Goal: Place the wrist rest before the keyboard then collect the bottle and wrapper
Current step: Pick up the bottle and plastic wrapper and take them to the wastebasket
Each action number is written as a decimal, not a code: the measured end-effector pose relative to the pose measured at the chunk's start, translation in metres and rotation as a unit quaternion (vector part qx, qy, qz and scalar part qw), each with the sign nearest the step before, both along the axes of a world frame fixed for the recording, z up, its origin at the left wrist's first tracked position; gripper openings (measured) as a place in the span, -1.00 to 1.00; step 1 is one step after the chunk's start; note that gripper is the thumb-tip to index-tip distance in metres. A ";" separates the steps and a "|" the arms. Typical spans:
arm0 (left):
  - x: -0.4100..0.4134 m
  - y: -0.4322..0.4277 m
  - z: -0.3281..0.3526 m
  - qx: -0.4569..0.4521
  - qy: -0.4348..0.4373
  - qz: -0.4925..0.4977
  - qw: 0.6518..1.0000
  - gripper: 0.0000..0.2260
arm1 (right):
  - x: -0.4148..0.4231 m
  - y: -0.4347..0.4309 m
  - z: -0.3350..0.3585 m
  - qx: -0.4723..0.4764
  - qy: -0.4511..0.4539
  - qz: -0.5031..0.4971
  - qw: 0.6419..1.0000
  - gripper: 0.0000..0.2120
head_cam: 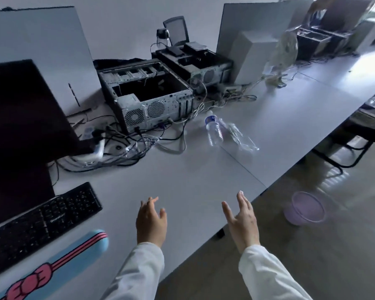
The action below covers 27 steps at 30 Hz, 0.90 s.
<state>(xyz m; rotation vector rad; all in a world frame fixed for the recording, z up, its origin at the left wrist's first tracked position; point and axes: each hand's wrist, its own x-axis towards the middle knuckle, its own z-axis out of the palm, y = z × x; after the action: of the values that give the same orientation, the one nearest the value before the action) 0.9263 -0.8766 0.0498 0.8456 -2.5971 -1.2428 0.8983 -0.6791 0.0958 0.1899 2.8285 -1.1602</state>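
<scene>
A light-blue wrist rest with pink stripes and a pink bow lies on the white desk just in front of the black keyboard, at the lower left. A clear plastic bottle with a blue label lies on its side farther up the desk. Touching it on the right is a clear crumpled wrapper. My left hand and my right hand hover over the near desk edge, fingers spread, holding nothing. Both are well short of the bottle.
An open computer case and a tangle of cables sit behind the bottle. A dark monitor stands at left. On the floor at right stands a purple basin, with a chair farther back.
</scene>
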 end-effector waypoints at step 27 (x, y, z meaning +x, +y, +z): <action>-0.310 0.125 0.003 0.038 -0.046 -0.039 0.997 -0.59 | -0.274 0.114 -0.018 0.025 -0.012 -0.091 0.995 -0.19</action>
<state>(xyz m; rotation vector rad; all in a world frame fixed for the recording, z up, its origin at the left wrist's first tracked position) 0.6165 -0.7515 0.0532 0.8406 -2.6939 -1.3621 0.6247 -0.5648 0.0778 0.4701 2.8693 -1.1110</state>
